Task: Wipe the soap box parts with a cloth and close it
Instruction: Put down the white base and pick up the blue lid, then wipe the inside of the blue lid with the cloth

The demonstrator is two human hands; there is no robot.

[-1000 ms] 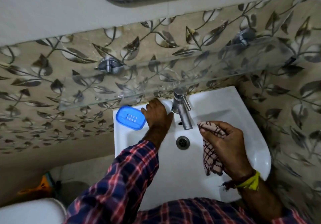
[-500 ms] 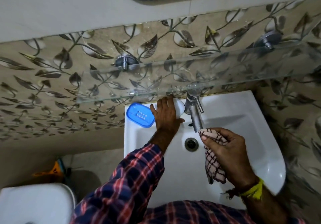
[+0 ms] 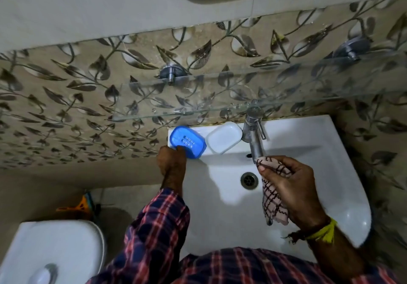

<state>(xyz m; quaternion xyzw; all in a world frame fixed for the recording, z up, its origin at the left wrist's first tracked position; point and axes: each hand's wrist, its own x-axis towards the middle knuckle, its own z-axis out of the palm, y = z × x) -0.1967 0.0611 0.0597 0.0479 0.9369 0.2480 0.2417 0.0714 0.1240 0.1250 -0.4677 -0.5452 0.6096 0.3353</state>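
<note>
Soap box in two parts on the washbasin [image 3: 308, 134] back ledge: blue tray [image 3: 187, 141] and white lid [image 3: 223, 137], touching, long axes slanting across the ledge. Looks light, stiff, probably slick plastic; take by the rim. Left hand [image 3: 171, 162] pinches tray's near edge; right hand [image 3: 293, 186] clutches checked cloth [image 3: 274, 195]

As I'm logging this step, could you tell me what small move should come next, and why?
Probably lift the blue tray toward the cloth: the left hand already grips its near edge, and the right hand holds the cloth over the sink.
</note>
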